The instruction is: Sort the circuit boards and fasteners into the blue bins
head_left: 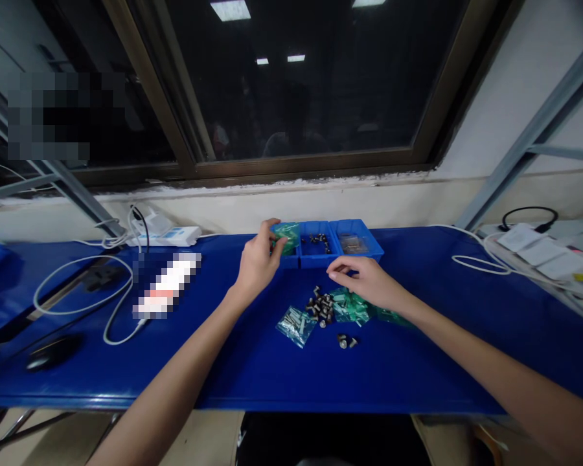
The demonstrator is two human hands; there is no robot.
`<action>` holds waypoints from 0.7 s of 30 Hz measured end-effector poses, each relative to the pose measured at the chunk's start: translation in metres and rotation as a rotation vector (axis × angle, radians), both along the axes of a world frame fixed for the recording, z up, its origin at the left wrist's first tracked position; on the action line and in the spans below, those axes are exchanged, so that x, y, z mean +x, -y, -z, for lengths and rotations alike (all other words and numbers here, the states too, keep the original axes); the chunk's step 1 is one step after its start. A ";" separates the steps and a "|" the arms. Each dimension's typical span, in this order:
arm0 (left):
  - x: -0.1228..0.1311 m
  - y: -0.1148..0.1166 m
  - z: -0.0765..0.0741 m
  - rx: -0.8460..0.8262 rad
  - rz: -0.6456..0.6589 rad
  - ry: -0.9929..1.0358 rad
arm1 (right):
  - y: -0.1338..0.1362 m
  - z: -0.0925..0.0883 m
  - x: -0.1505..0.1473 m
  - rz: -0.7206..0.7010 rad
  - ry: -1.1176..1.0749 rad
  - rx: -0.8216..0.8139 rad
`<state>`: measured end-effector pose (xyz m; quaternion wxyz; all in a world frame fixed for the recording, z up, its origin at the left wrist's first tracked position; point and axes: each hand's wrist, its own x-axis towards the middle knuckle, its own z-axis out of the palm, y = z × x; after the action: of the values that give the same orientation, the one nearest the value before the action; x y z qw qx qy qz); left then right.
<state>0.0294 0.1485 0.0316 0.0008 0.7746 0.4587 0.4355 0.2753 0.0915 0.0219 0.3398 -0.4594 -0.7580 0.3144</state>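
Near the lower middle of the frame, three or so loose screws (343,344) lay on the blue desk (282,382), their heads turned different ways. Just beyond them sat a clear packet (296,327) of slim metal parts, set askew with one corner toward the near edge, beside a heap of dark screws (321,307) and several green packets (350,308). The right hand (364,277) hovered above those packets, right of center, its fingers curled and narrow; whether they gripped anything could not be told. Farther off, at the middle of the frame, the left hand (259,260) held a green plastic bag (288,234) between thumb and fingers, over the left blue bin (289,263). The bag's face was turned toward the camera and its upper edge ran nearly level; about as wide as tall, it showed no sure long axis. The step in hand appeared to be handling that bag at the bin, and the next move seemed to call for a steady pinch and a clear path past the rim. Adjoining were a middle bin (318,262) holding screws and a right bin (350,226) holding clear packets, beneath a dark window (330,84).
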 end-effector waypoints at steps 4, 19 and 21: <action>-0.016 -0.017 0.008 -0.045 -0.109 -0.154 | 0.001 0.002 -0.001 0.012 0.157 0.111; -0.005 -0.003 -0.006 -0.131 0.026 -0.496 | 0.003 -0.003 0.010 -0.083 0.489 0.071; -0.006 -0.004 -0.005 -0.114 0.071 -0.505 | 0.003 -0.005 0.013 -0.085 0.482 0.038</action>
<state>0.0233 0.1524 0.0369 -0.0547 0.8731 0.4407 0.2013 0.2886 0.0888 0.0267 0.1442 -0.4824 -0.8416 0.1956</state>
